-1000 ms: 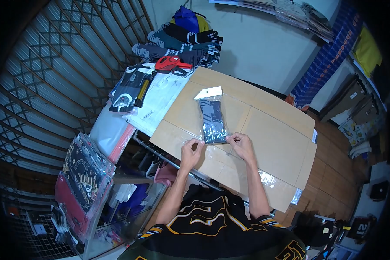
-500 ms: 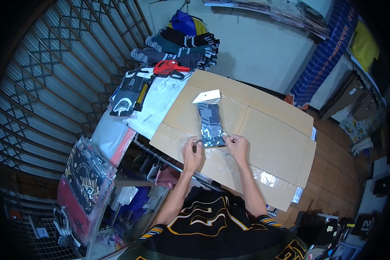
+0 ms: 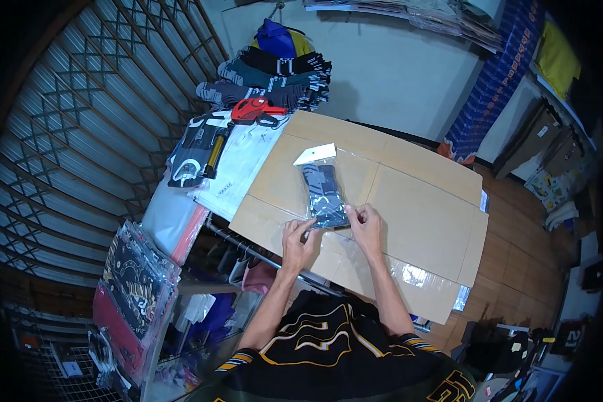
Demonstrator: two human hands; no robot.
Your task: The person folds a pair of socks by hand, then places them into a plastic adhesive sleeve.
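A flat sheet of brown corrugated cardboard [image 3: 409,201] covers the table and serves as the landmark. Beyond its far-left corner rises a stack of folded dark knit socks [image 3: 271,77], with a red plastic tagging gun [image 3: 251,109] just in front. Glossy white bags [image 3: 238,161] lie along its left edge. Near its front edge lies a clear crinkly plastic bag holding dark patterned socks [image 3: 323,189]. The left hand [image 3: 297,240] and right hand [image 3: 365,224] pinch its near end, fingers curled closed.
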